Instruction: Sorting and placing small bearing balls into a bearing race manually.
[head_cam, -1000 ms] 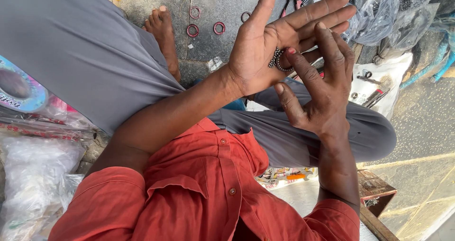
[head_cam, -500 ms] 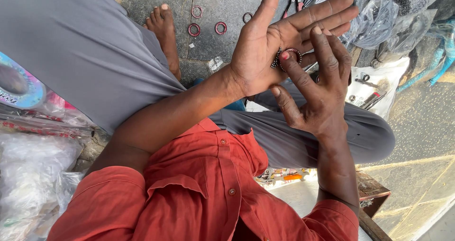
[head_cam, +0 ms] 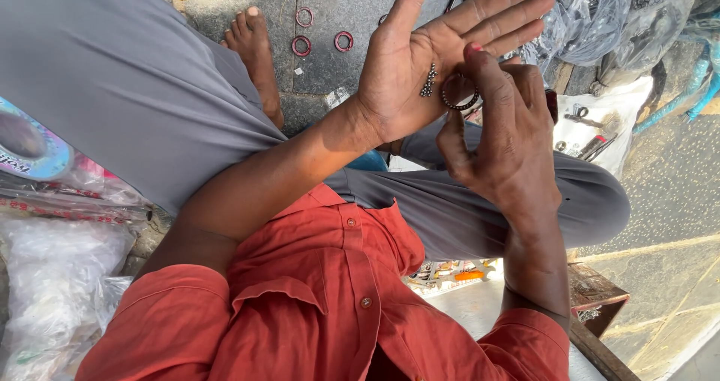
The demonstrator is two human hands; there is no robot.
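Two hands meet over the lap: the left hand (head_cam: pixel 420 66) lies flat, fingers spread, as a tray for a bearing ring (head_cam: pixel 459 96) and a loose bead cluster (head_cam: pixel 428 81). The right hand (head_cam: pixel 502 141) presses one curled fingertip on the ring. Clear plastic bags (head_cam: pixel 592 21) crowd the ground beyond; three red rings (head_cam: pixel 302 46) lie near a bare foot (head_cam: pixel 255 51).

Orange-red shirt (head_cam: pixel 315 306), grey trousers (head_cam: pixel 112 81) (plain)
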